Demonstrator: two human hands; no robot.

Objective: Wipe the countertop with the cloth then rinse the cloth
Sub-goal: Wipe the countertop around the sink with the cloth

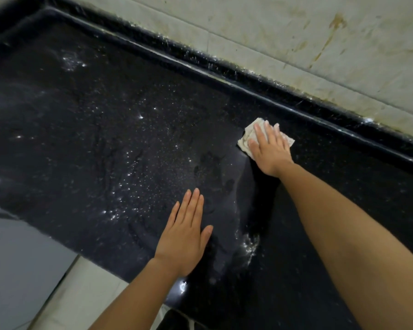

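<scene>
The countertop [129, 144] is black stone with fine pale speckles, and it is shining with water drops and wet streaks. A raised black lip is running along its back edge. The cloth [246, 138], small, whitish and crumpled, is lying on it near that lip, and the right hand [270, 148] is pressing it down.

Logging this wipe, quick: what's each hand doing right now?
Left hand: open, fingers straight, holding nothing.
Right hand: open, straight fingers pressing the cloth onto the countertop.
</scene>
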